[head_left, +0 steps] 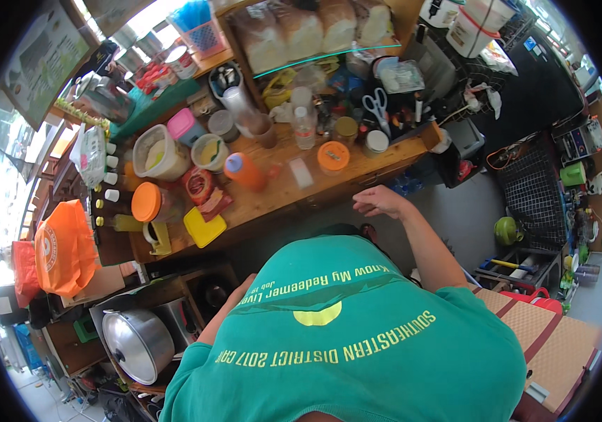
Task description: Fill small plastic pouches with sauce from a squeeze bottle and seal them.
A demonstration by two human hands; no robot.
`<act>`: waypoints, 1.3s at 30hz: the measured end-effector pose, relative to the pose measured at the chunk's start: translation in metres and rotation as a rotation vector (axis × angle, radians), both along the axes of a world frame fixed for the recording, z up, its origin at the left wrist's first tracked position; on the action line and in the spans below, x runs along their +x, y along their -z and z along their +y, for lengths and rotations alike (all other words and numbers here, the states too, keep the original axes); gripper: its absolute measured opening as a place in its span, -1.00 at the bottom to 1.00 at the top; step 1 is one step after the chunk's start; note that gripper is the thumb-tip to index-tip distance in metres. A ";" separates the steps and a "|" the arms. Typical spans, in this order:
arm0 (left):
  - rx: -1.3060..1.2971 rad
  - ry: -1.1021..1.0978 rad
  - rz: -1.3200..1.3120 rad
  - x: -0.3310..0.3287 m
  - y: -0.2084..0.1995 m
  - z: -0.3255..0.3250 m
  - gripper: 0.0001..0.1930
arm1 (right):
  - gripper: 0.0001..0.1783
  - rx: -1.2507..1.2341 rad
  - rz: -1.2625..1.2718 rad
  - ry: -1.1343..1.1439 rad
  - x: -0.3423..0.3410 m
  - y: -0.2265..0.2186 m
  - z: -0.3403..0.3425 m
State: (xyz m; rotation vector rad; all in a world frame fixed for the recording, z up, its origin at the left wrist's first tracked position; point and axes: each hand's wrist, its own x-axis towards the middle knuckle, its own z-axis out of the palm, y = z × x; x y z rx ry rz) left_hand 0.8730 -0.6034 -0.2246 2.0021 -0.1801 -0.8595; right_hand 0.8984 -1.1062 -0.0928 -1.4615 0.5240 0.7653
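Note:
My right hand (379, 202) hangs in the air just off the front edge of the wooden counter (280, 186), its fingers loosely stretched and nothing visible in them. Closest to it on the counter is a jar with an orange lid (333, 156). Beside that jar lie a small white rectangular piece (301, 172) and, further left, an orange squeeze bottle (244, 174). My left hand (247, 283) is low beside my green shirt, near the shelf under the counter; the shirt hides its fingers. A yellow square lid (204, 227) and a red packet (206, 193) rest near the counter's left front edge.
Bagged bread loaves (308, 32) fill a shelf at the back. Blue-handled scissors (377, 105) stand among jars. A large metal pot (139, 344) sits lower left, near an orange bag (67, 247). A tan padded surface (526, 334) with dark straps is at lower right.

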 end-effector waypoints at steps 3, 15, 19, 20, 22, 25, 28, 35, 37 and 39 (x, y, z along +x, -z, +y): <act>0.130 0.038 0.064 -0.014 -0.018 -0.039 -0.71 | -0.48 -0.029 -0.069 0.110 -0.021 -0.010 -0.067; 0.743 -0.571 -0.314 0.147 -0.069 -0.322 -0.28 | -0.53 -0.152 -0.026 0.132 -0.090 -0.027 -0.199; 0.743 -0.648 -0.325 0.148 -0.055 -0.327 -0.31 | -0.54 -0.230 -0.015 0.067 -0.115 -0.027 -0.217; 0.645 -0.674 -0.310 0.143 -0.055 -0.323 -0.34 | -0.54 -0.230 -0.017 0.059 -0.112 -0.026 -0.221; 0.554 -0.697 -0.291 0.125 -0.061 -0.320 -0.36 | -0.54 -0.276 -0.081 0.047 -0.111 -0.034 -0.214; 0.467 -0.834 -0.467 0.091 -0.072 -0.309 -0.43 | -0.55 -0.430 -0.304 -0.149 -0.085 -0.047 -0.192; 0.267 -0.792 -0.737 0.060 -0.085 -0.293 -0.47 | -0.57 -0.381 -0.503 -0.229 -0.045 -0.079 -0.146; 0.077 -0.384 -1.312 0.027 -0.197 -0.273 -0.50 | -0.70 -0.117 -0.713 -0.298 0.030 -0.136 -0.019; 0.094 -0.336 -1.347 0.021 -0.211 -0.259 -0.47 | -0.72 -0.077 -0.792 -0.314 0.040 -0.149 0.012; 0.115 -0.323 -1.361 0.017 -0.225 -0.242 -0.44 | -0.73 -0.079 -0.808 -0.370 0.046 -0.162 0.034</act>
